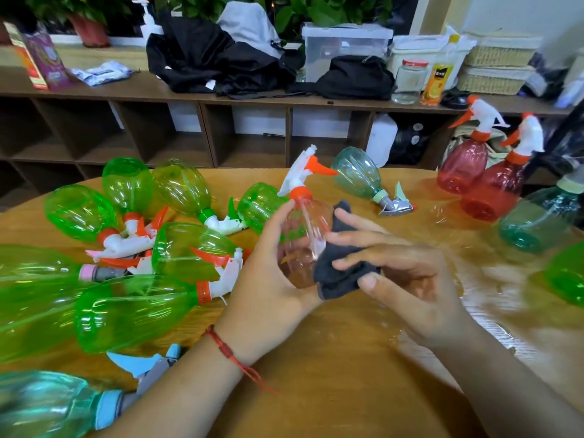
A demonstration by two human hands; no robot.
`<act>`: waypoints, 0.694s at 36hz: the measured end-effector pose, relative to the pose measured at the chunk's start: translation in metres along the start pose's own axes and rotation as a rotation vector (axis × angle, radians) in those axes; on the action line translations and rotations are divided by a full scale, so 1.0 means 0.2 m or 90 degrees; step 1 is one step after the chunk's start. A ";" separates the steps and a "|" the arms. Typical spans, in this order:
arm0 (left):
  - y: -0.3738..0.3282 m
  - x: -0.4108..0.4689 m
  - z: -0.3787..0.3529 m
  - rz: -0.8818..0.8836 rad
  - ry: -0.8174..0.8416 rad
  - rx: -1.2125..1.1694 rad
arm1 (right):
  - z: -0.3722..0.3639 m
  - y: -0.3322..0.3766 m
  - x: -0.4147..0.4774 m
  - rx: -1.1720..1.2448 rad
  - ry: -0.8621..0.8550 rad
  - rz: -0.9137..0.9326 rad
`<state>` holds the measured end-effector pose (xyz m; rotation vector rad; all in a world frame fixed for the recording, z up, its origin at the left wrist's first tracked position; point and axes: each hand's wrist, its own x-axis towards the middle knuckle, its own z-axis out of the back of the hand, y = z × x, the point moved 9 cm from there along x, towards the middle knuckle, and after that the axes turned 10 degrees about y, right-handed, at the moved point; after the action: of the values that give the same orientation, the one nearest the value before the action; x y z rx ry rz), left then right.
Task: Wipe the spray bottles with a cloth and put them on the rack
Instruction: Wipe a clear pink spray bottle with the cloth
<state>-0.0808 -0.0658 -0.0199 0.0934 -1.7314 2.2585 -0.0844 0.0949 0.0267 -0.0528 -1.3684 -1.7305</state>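
My left hand [268, 279] grips a clear pinkish spray bottle [303, 222] with an orange-and-white trigger head, held upright over the wooden table [347, 374]. My right hand [407, 279] presses a dark grey cloth [339, 273] against the bottle's right side, fingers curled round the cloth. Several green spray bottles [132, 311] lie on their sides at the left. Two red spray bottles [486, 184] stand at the right. A teal bottle [360, 175] lies behind my hands.
Another teal bottle [537, 219] and a green one [568, 273] sit at the right edge. A teal bottle with a blue head [53, 403] lies at the near left. Behind the table runs a brown shelf unit [202, 121] topped with bags, boxes and jars.
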 end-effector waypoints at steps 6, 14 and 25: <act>-0.03 -0.01 -0.05 -0.042 0.039 -0.066 | 0.05 -0.03 0.01 0.050 -0.079 -0.022; -0.02 -0.01 -0.11 -0.018 0.105 -0.043 | 0.06 -0.15 0.00 0.284 -0.152 -0.134; -0.10 -0.01 -0.07 -0.059 0.022 0.237 | 0.01 -0.13 0.01 0.033 -0.091 -0.115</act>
<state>-0.0712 -0.0483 -0.0059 0.2057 -1.2445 2.4674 -0.1036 0.0958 0.0084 -0.0246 -1.5623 -1.8687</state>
